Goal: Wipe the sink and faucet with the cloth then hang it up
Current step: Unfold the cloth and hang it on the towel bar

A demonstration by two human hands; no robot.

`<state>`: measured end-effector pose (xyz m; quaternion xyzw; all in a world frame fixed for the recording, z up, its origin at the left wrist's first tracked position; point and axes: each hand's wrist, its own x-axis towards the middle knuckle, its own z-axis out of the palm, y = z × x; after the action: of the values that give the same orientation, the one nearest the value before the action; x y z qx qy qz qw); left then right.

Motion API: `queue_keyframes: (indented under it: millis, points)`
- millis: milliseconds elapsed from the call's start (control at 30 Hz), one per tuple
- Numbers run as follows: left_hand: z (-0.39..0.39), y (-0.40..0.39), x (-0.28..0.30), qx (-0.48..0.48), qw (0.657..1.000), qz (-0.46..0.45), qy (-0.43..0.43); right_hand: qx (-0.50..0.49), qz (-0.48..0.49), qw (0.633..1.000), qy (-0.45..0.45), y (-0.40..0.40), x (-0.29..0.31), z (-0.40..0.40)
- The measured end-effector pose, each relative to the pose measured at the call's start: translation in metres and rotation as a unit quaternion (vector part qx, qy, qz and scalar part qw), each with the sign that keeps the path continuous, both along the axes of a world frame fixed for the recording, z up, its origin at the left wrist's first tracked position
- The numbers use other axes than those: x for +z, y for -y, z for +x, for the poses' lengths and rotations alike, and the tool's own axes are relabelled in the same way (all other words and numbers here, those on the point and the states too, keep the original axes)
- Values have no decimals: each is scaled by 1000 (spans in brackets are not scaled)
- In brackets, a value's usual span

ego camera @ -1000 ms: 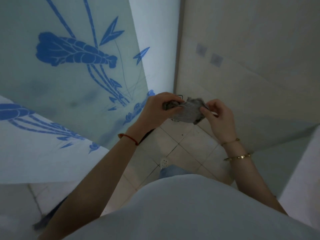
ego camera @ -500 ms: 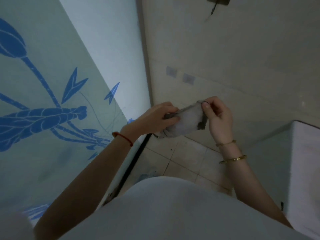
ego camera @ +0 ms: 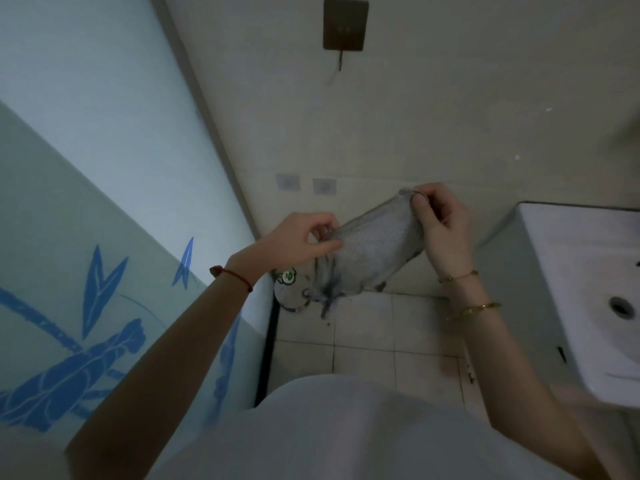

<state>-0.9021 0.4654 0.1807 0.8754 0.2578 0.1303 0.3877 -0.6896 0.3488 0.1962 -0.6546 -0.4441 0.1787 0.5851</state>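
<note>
Grey cloth (ego camera: 374, 251) stretched in the air between both hands, knit-textured, dark frayed threads dangling at its lower edge. Left hand (ego camera: 298, 242) pinches the lower corner; right hand (ego camera: 441, 225) pinches the upper. White sink (ego camera: 585, 292) at right, wall hook (ego camera: 344, 27) above.

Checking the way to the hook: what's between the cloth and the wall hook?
In the head view, only bare wall lies between the cloth and the hook.
</note>
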Motion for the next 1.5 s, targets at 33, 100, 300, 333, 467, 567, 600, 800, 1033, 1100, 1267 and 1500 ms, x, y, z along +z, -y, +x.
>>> queue_keyframes:
  millis: [33, 100, 300, 333, 467, 567, 600, 800, 1033, 1100, 1267, 1500]
  points:
    - [0, -3, -1, -2, 1000, 5, -7, -11, 3, 1000, 2, 2, 3, 0]
    - [-1, -10, -3, -19, 999, 16, -41, -40, 14, 999, -7, 7, 9, 2]
    - [-10, -25, 6, -58, 994, -29, -88, -85, -3, 995, -53, 19, 23, 10]
    - [-11, -26, 7, -56, 993, -46, -93, -98, -4, 994, -57, 21, 26, 11]
    - [-21, -38, 7, -7, 995, -71, -71, -172, 20, 980, -101, 35, 47, 27]
    - [-12, -28, 9, 18, 994, -112, 5, -170, 9, 980, -102, 42, 61, 33]
    - [-1, -20, 10, 12, 993, -114, 26, -158, 2, 983, -98, 42, 65, 31]
    - [92, 47, 17, -66, 986, -131, 76, -34, -49, 998, -32, 39, 94, 18]
    - [118, 65, 7, -75, 981, -135, 116, -11, -13, 998, -53, 47, 113, 24]
    - [114, 60, 0, -76, 982, -131, 113, -19, -2, 997, -80, 50, 113, 26]
    - [89, 36, -19, -36, 989, -116, 85, -41, 42, 985, -161, 53, 119, 29]
    - [29, -29, 18, -25, 1000, -4, -5, -75, 60, 982, -164, 39, 124, 39]
